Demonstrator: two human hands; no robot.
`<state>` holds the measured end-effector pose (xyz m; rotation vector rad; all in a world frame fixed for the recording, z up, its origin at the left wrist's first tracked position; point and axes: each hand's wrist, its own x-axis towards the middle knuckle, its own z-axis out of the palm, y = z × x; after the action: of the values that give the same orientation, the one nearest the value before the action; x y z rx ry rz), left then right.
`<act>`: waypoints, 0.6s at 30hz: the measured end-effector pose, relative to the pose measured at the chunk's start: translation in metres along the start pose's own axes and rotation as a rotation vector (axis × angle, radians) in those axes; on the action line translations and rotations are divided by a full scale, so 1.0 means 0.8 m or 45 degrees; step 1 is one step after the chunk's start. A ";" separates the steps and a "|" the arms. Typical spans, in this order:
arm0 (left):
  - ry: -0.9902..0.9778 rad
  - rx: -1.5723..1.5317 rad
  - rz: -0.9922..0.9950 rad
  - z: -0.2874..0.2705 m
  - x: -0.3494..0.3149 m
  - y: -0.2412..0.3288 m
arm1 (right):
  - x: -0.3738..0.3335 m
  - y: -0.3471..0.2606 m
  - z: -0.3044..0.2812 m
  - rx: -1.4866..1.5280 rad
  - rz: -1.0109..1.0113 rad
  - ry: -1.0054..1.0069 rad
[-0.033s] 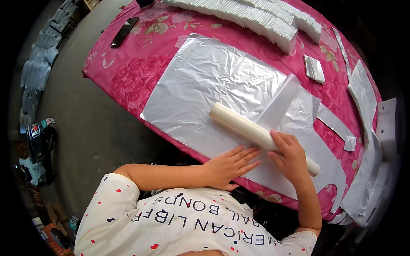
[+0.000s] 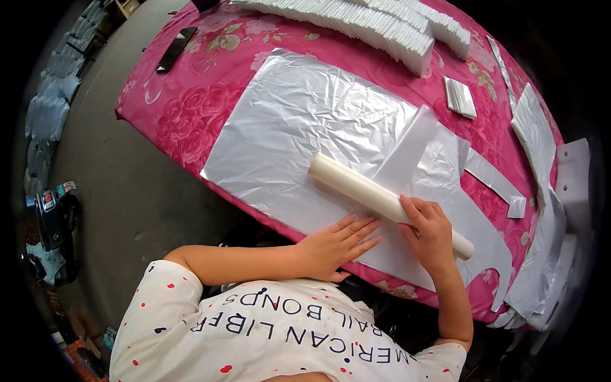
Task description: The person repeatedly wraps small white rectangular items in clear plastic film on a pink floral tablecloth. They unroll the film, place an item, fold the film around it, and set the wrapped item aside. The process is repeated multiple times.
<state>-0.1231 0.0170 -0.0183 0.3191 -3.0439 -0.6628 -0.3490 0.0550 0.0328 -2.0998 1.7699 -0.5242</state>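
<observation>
A whitish plastic carrier bag (image 2: 286,121) lies flat and creased on the table, its cut-out handle end toward the right. Across it, slanting down to the right, rests a smooth cream-coloured tube or roll (image 2: 356,181). My right hand (image 2: 429,230) grips this roll near its lower right end, thumb on the near side and fingers over the top. Flat on the bag's near edge lies my left hand (image 2: 337,247), fingers stretched out, just left of the roll and apart from it. Beyond the roll a translucent folded flap of film (image 2: 407,143) stands out over the bag.
A pink floral cloth (image 2: 197,121) covers the table. Long rows of folded white packets (image 2: 356,28) line the far side; a small folded stack (image 2: 459,97) is nearer. A black phone (image 2: 176,49) lies far left. More plastic film (image 2: 538,134) hangs at the right edge.
The whole view has shifted slightly, so everything sits a little further left. Both hands and the roll keep their places on the bag.
</observation>
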 end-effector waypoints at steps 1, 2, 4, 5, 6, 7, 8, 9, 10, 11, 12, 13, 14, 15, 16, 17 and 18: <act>0.001 -0.012 -0.010 0.001 -0.003 0.001 | -0.005 0.008 -0.001 -0.020 0.041 0.059; 0.009 0.024 -0.010 0.001 -0.003 0.001 | -0.008 0.020 -0.006 -0.048 0.089 0.130; 0.029 0.097 -0.015 0.002 -0.003 0.003 | -0.014 0.056 -0.017 -0.124 0.207 0.309; 0.029 0.061 0.006 0.000 -0.001 0.002 | -0.019 0.083 -0.024 -0.176 0.279 0.419; 0.059 -0.012 0.055 -0.002 -0.002 0.000 | -0.021 0.099 -0.031 -0.215 0.332 0.522; 0.089 -0.086 0.105 -0.004 -0.001 -0.005 | -0.026 0.107 -0.037 -0.243 0.389 0.537; 0.117 -0.157 0.153 -0.008 -0.002 -0.011 | -0.030 0.111 -0.043 -0.268 0.446 0.554; 0.103 -0.195 0.226 -0.015 0.000 -0.021 | -0.034 0.112 -0.047 -0.293 0.511 0.570; 0.060 -0.159 0.234 -0.022 0.004 -0.029 | -0.038 0.105 -0.049 -0.220 0.451 0.540; 0.012 -0.124 0.229 -0.026 0.005 -0.034 | -0.039 0.088 -0.045 -0.137 0.387 0.503; -0.038 -0.091 0.226 -0.028 0.005 -0.036 | -0.039 0.069 -0.038 -0.052 0.326 0.466; -0.053 -0.138 0.212 -0.027 0.002 -0.034 | -0.037 0.048 -0.032 -0.010 0.251 0.382; -0.030 0.017 0.205 -0.020 0.001 -0.030 | -0.034 0.028 -0.022 0.033 0.178 0.301; -0.007 0.173 0.197 -0.008 -0.002 -0.023 | -0.031 0.011 -0.009 0.038 0.089 0.234; 0.017 0.329 0.187 0.003 -0.005 -0.016 | -0.027 -0.002 0.002 0.043 -0.002 0.165; 0.073 0.448 0.201 0.007 -0.006 -0.008 | -0.023 -0.011 0.010 0.020 -0.033 0.183; 0.037 0.374 0.177 0.010 -0.007 -0.003 | -0.017 -0.016 0.017 -0.002 -0.066 0.200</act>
<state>-0.1176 0.0191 -0.0261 0.1156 -3.0951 -0.2010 -0.3332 0.0713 0.0265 -2.1636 1.8028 -0.7196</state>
